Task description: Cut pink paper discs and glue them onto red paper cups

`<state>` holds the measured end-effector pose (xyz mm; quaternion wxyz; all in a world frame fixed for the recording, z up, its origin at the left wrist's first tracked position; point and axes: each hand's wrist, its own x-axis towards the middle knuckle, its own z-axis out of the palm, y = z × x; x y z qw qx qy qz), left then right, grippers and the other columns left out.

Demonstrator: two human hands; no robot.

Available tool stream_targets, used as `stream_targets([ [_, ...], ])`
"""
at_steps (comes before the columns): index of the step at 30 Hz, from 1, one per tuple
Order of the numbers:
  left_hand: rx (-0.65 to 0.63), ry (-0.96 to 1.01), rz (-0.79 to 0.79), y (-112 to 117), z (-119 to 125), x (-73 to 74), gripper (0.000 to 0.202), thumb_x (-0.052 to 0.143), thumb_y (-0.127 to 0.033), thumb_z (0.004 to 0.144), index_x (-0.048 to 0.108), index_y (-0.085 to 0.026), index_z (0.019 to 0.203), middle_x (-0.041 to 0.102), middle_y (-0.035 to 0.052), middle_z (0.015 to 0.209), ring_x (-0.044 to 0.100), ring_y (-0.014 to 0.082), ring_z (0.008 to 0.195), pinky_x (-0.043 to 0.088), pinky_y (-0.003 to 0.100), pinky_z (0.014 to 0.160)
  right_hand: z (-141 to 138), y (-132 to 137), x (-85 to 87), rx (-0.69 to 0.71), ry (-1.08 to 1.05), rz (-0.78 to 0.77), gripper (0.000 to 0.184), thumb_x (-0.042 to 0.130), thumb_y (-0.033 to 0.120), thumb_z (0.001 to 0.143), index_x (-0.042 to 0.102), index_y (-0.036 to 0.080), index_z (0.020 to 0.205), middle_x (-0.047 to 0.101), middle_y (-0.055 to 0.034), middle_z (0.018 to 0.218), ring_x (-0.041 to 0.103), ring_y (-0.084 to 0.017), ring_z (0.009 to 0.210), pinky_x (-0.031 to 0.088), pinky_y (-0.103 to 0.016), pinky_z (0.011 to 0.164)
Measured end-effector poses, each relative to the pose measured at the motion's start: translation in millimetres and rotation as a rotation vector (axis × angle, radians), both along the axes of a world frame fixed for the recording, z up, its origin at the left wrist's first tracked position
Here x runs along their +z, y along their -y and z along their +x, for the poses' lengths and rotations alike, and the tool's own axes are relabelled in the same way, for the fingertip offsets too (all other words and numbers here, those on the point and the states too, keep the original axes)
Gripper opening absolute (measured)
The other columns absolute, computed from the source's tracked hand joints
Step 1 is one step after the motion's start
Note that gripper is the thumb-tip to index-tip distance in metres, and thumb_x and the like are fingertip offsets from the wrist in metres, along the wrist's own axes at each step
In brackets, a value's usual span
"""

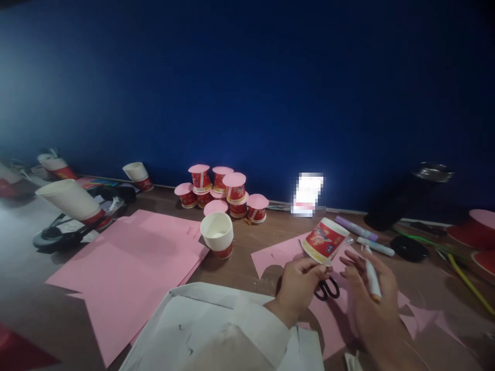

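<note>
In my left hand (pixel 297 288) is a short red paper cup section (pixel 326 238) with a printed picture and a yellow band, tilted, its fingers closed on the lower edge. My right hand (pixel 371 299), just to the right, grips a white marker pen (pixel 373 278) with an orange-brown end; its narrow tip points up. Beneath both hands lie cut pink paper sheets (pixel 282 250) and scissors with black handles (pixel 327 288), the blades largely hidden. A purple marker (pixel 356 228) and a pale blue marker (pixel 376 246) rest behind the right hand.
Small red cups with pink paper discs (pixel 234 188) are stacked near the blue wall. A white cup (pixel 217 232) stands beside a large pink paper stack (pixel 131 263). A lit phone (pixel 308 193), a black bottle (pixel 406 193) and a black mouse (pixel 409 248) sit farther back.
</note>
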<state>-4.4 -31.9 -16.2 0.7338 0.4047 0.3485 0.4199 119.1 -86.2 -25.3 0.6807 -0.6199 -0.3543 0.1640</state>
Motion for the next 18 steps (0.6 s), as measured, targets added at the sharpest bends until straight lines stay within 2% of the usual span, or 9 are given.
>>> stream_targets([
  [2, -0.039, -0.034, 0.124, 5.7, -0.6, 1.1, 0.036, 0.081, -0.052, 0.076, 0.082, -0.016, 0.078, 0.072, 0.0083, 0.078, 0.061, 0.0183, 0.071, 0.047, 0.03, 0.067, 2.7, -3.5, 4.0, -0.02, -0.126, -0.035, 0.068, 0.081, 0.053, 0.08, 0.056, 0.028, 0.139, 0.069, -0.008, 0.129, 0.07, -0.024, 0.111, 0.06, -0.037, 0.086],
  [4, -0.081, -0.047, 0.227, 11.0, -1.6, 2.0, 0.029, 0.077, -0.047, 0.081, 0.082, -0.018, 0.075, 0.073, 0.0083, 0.079, 0.064, 0.0208, 0.078, 0.05, 0.032, 0.077, 4.5, -4.0, 7.8, -0.083, -0.117, -0.074, 0.063, 0.081, 0.055, 0.076, 0.061, 0.027, 0.129, 0.072, -0.0052, 0.113, 0.07, -0.022, 0.095, 0.059, -0.033, 0.075],
  [7, -0.151, -0.034, 0.292, 14.7, -3.5, 2.8, 0.022, 0.076, -0.039, 0.082, 0.086, -0.021, 0.087, 0.078, 0.0093, 0.096, 0.068, 0.024, 0.093, 0.051, 0.035, 0.091, 5.6, -1.3, 12.3, -0.084, -0.048, -0.133, 0.051, 0.08, 0.058, 0.074, 0.065, 0.025, 0.11, 0.07, -0.0017, 0.091, 0.064, -0.02, 0.077, 0.054, -0.032, 0.063],
  [9, -0.209, 0.018, 0.237, 13.1, -4.8, 3.9, 0.028, 0.08, -0.04, 0.079, 0.086, -0.02, 0.097, 0.078, 0.0097, 0.104, 0.068, 0.0233, 0.095, 0.051, 0.035, 0.093, 5.5, 0.7, 14.9, -0.067, -0.039, -0.172, 0.051, 0.078, 0.061, 0.074, 0.066, 0.025, 0.107, 0.069, -0.0021, 0.092, 0.063, -0.02, 0.076, 0.052, -0.032, 0.062],
  [12, -0.28, 0.136, -0.012, 5.2, -5.5, 4.9, 0.053, 0.091, -0.05, 0.065, 0.082, -0.016, 0.106, 0.077, 0.0099, 0.099, 0.067, 0.0178, 0.079, 0.052, 0.031, 0.08, 4.8, 1.5, 18.8, -0.124, -0.044, -0.217, 0.057, 0.076, 0.064, 0.074, 0.067, 0.024, 0.113, 0.069, -0.0025, 0.098, 0.063, -0.02, 0.08, 0.05, -0.032, 0.067],
  [15, -0.269, 0.198, -0.189, -3.5, -2.9, 2.2, 0.07, 0.095, -0.06, 0.052, 0.078, -0.011, 0.099, 0.073, 0.0074, 0.081, 0.063, 0.0127, 0.065, 0.049, 0.026, 0.068, 3.1, 0.8, 22.2, -0.167, -0.051, -0.221, 0.059, 0.076, 0.064, 0.072, 0.066, 0.024, 0.113, 0.07, -0.0022, 0.095, 0.063, -0.021, 0.077, 0.05, -0.033, 0.067],
  [18, -0.185, 0.129, -0.219, -8.2, -0.8, -1.4, 0.067, 0.09, -0.068, 0.054, 0.071, -0.014, 0.087, 0.064, 0.0016, 0.065, 0.058, 0.0125, 0.052, 0.046, 0.026, 0.057, 1.9, 1.1, 21.4, -0.137, -0.035, -0.208, 0.057, 0.078, 0.063, 0.071, 0.066, 0.024, 0.11, 0.071, -0.0022, 0.094, 0.064, -0.021, 0.077, 0.051, -0.033, 0.066],
])
